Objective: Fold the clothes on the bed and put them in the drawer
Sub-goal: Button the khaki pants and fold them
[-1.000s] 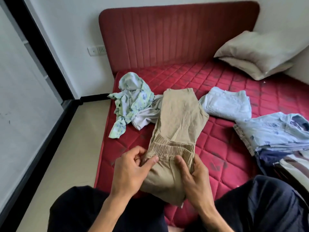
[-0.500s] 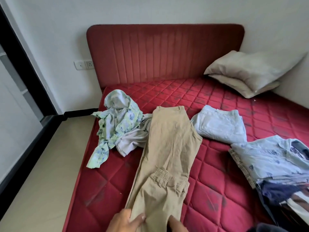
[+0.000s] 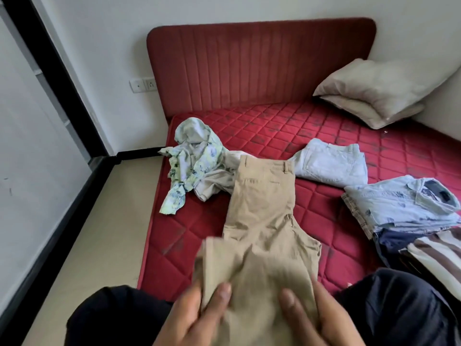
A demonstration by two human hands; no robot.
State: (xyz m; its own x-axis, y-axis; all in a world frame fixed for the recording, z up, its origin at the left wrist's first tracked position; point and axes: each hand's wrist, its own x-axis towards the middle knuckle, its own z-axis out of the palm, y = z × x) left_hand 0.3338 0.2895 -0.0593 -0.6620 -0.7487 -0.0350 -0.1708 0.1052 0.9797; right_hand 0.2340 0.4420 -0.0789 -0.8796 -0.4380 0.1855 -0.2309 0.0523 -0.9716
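Note:
Khaki trousers lie lengthwise on the red quilted mattress, waistband toward the headboard. Their leg ends are lifted near me. My left hand pinches the left edge of the leg fabric with thumb on top. My right hand grips the right side, thumb over the cloth. A crumpled green floral shirt with a pale grey garment lies left of the trousers. Folded light jeans sit to the right.
A stack of folded clothes, with dark and striped pieces below it, lies at the right edge. Two grey pillows lean in the far corner by the red headboard. Beige floor runs along the bed's left side. No drawer is visible.
The camera dipped back down after tilting up. Both hands have raised the trouser leg ends toward me, and the elastic cuffs seen earlier are now out of sight in my grip.

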